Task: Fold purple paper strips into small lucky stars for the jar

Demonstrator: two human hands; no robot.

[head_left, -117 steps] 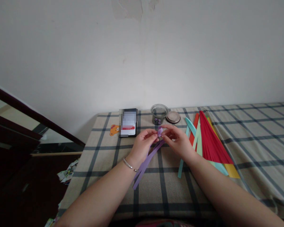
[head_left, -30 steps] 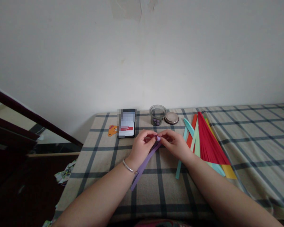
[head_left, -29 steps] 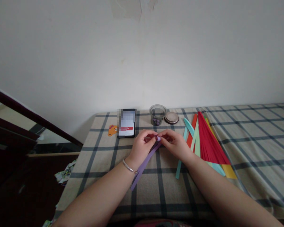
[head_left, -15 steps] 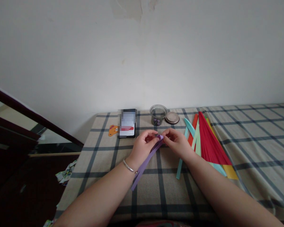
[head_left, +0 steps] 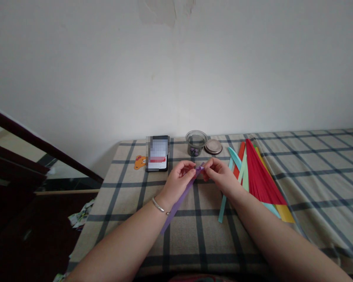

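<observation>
Student: What carries the arrangement?

Tutor: A cloth-covered bench (head_left: 120, 203). On its right side lies a fan of red strips (head_left: 261, 180); the right forearm (head_left: 276, 231), itself cut off by the frame, hides the lower part of the pale green strip (head_left: 245, 176) beside it.

Student: And in the middle?

Tutor: The left hand (head_left: 179, 178) and right hand (head_left: 220, 176) face each other, each pinching the purple strip (head_left: 175, 207) between thumb and fingers.

Student: How is that strip oriented?

Tutor: Over the bench, long axis oblique: one end points far and slightly right, between the fingertips; the longer tail points near and left, below the left hand.

Student: What is obscure?

Tutor: Fingers cover the upper end, so its folding cannot be read; nor can contact between tail and bench. Behind, a clear cup (head_left: 196, 141) holds dark pieces (head_left: 194, 151) too small to identify.
</observation>
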